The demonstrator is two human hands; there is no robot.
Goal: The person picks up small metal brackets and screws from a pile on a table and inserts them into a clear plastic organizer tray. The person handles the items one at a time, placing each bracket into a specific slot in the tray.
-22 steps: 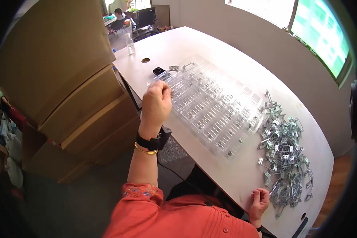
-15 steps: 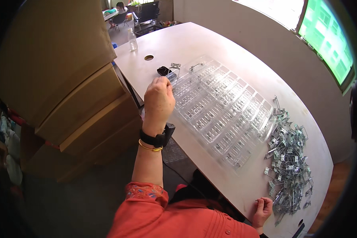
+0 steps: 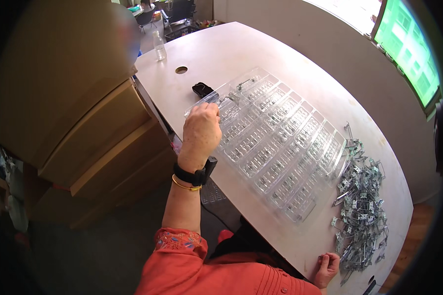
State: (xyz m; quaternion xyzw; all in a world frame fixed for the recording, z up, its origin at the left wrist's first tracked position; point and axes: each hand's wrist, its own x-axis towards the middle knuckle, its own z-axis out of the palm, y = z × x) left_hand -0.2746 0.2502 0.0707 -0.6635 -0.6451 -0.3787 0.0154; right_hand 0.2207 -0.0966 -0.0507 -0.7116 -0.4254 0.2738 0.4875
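A clear plastic tray with rows of compartments lies on the table, many of them holding thin metal parts. At its far left corner, my left hand is closed in a pinch on a small metal bracket, which sticks out over the tray. One more bracket rests at the tray's far end. My right hand sits low by the table's near edge, fingers curled together; what they hold, if anything, is too small to name. Beside it spreads a heap of metal brackets.
Stacked cardboard boxes rise close on the left of the table. A black object lies just beyond my left hand. Farther off stand a clear bottle and, in the background, a seated person.
My left hand has brought the bracket down and to the right, from beyond the tray's corner to over the tray. My right hand has stayed by the heap, still closed.
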